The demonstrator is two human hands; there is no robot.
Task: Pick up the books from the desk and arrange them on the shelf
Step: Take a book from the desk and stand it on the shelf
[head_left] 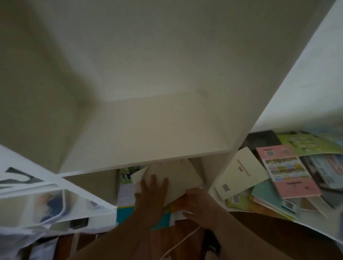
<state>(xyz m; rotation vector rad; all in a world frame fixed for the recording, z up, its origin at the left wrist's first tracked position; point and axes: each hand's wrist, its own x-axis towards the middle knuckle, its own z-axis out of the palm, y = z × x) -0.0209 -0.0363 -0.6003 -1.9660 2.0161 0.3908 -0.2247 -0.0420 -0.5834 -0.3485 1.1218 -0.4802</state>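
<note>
Both hands on a cream book at the lower shelf opening.
Left hand (151, 190) lies flat, fingers straight, on the cream book (176, 178); right hand (198, 202) curls round its near edge. Book tilted, partly inside the white shelf (139, 134). Right of the hands, on the counter (247, 218): scattered books, a pink book (286, 170) on top.

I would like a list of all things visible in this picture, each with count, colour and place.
shelf unit: one, white, fills centre, upper compartment bare
beige book: one, in the lower compartment, under both hands
teal and orange books: a few, below the beige book
cream book: one, on the desk at right
pink book: one, right of the cream book
desk: one, brown, right
white cord: one, bottom centre
left hand: flat on beige book
right hand: holds book's corner
</note>
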